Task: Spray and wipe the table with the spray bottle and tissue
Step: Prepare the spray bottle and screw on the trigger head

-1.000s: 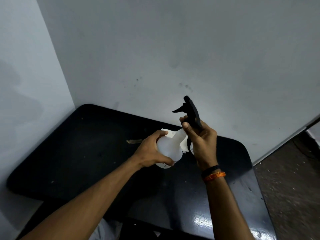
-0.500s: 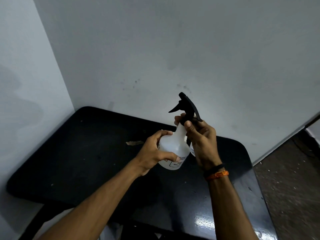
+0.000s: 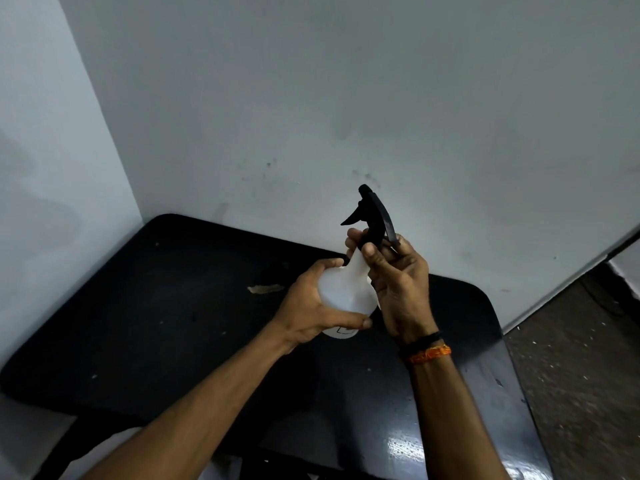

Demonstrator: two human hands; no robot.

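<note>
Grey walls meet in a corner behind a black table (image 3: 180, 327), and the rough dark floor (image 3: 588, 358) shows off to the right.

Only one view here, the head camera looking down. The spray bottle (image 3: 346, 292) is held up off the table, above its far edge, roughly mid-way along. Left hand (image 3: 308, 311) is wrapped round the translucent body from the left, thumb across the bottom front. Right hand (image 3: 398, 282) has its fingers curled round the neck just below the black trigger head (image 3: 374, 216), and the nozzle points away toward the back wall. No finger is on the trigger as far as I can see.

A small pale scrap (image 3: 265, 288) lies on the table just left of the hands. Might be a bit of tissue or just a scuff, too small to call. I can't see the tissue itself anywhere.

My read: this is setup before spraying, maybe tightening or adjusting the head. Next move needs the nozzle tipped down at the tabletop and a finger on the trigger.
</note>
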